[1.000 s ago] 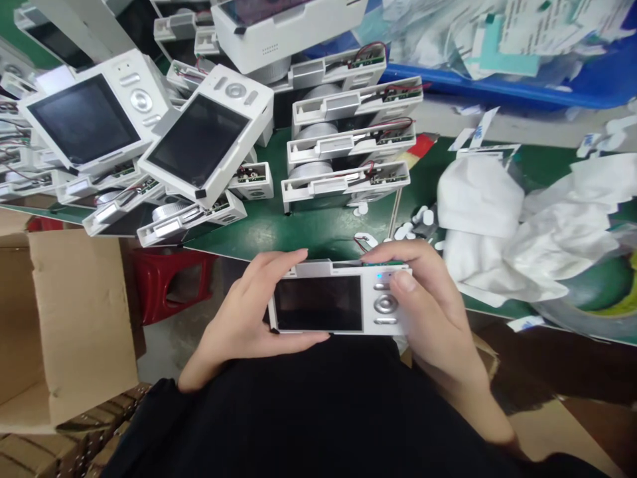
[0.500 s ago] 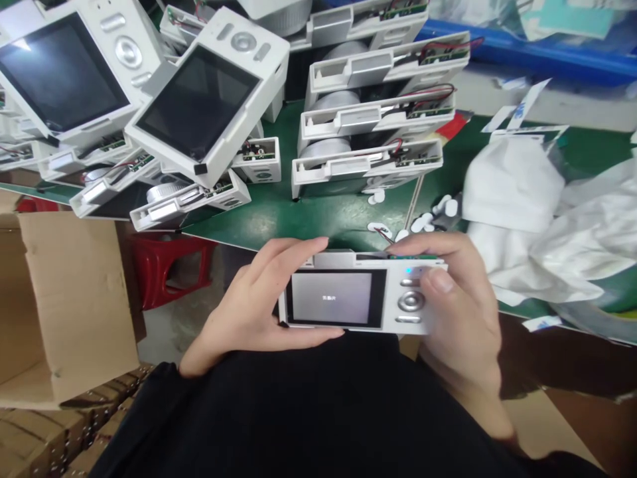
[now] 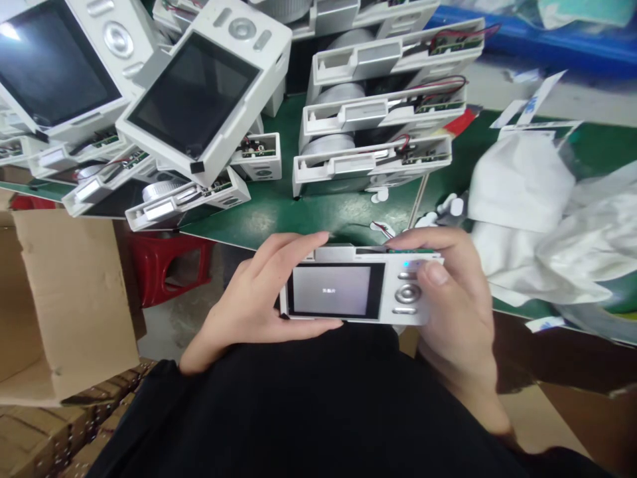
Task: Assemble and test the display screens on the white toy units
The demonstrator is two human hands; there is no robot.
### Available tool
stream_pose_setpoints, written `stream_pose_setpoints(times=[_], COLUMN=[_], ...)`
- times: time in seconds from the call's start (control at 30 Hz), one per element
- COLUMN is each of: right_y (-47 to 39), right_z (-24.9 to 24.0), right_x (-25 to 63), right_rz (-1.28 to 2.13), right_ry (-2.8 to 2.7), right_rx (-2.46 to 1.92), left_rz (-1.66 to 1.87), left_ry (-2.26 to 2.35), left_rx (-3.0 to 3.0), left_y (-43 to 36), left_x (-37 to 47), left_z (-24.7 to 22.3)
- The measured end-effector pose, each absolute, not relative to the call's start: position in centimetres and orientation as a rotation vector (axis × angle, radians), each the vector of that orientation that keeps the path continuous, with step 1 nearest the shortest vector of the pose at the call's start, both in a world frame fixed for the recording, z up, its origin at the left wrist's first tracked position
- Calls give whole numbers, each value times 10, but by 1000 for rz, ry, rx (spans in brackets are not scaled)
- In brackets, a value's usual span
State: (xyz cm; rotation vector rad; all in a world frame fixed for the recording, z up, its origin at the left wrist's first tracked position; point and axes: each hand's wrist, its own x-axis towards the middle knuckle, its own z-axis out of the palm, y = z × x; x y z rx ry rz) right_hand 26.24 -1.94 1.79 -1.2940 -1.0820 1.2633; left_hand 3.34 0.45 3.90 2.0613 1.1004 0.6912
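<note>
A white digital camera (image 3: 331, 290) is held level in front of my body, its back toward me. The lit grey screen carries a short line of small text, and a blue light glows near the upper right buttons. My left hand (image 3: 259, 292) grips the camera's left end, fingers along the top and thumb under the bottom edge. Around the right end closes my right hand (image 3: 455, 292), its thumb on the back by the upper buttons and the index finger along the open top, where a green circuit board shows.
Several white cameras with open tops (image 3: 373, 162) stand in a row on the green table (image 3: 279, 216). Others lie piled at left, including one screen-up camera (image 3: 199, 93). White bags (image 3: 522, 186) and a blue tray (image 3: 497, 46) are at right. A red stool (image 3: 169, 269) and cardboard box (image 3: 79, 299) sit below left.
The held camera sits slightly higher in view, both hands keeping their grip. The table scene has shifted a little as my head moved. Its screen text looks the same.
</note>
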Motion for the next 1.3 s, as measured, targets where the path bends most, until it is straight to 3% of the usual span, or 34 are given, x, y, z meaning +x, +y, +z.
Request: stream_pose_setpoints(times=[0.5,1.3], right_y=[-18,-11], right_z=[15,2], right_x=[265,266], right_rz=[1369,1267], right_ry=[-1073,-1130], right_rx=[-1284,-1203], left_rz=[770,802], left_ry=[1174,1145], left_rx=[1917,2041], left_y=[-6,-5], left_x=[33,39], left_z=[37,41])
